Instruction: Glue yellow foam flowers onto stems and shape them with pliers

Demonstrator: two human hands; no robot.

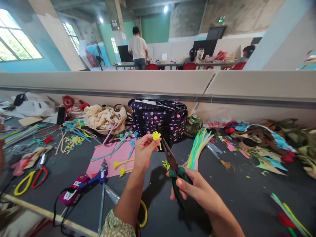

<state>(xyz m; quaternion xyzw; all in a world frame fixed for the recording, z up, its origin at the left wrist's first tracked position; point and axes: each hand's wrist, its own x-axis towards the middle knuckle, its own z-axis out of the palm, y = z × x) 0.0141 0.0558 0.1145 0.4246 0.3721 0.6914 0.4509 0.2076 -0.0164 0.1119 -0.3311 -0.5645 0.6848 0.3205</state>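
Note:
My left hand [144,151] is raised above the dark table [247,197] and pinches a small yellow pipe-cleaner flower [156,136] between fingers and thumb. My right hand [195,189] grips the green handles of needle-nose pliers [170,161]. The pliers' jaws point up and left, their tips just beside the flower's stem. More yellow pipe-cleaner flowers [122,166] lie on a pink sheet [111,158] to the left.
A spotted dark bag [158,118] stands behind the hands. A bundle of coloured pipe cleaners [197,148] lies right of the pliers. A glue gun [96,179] and red and yellow scissors [31,179] lie at left. Paper craft pieces [259,141] crowd the right. People work at a far table.

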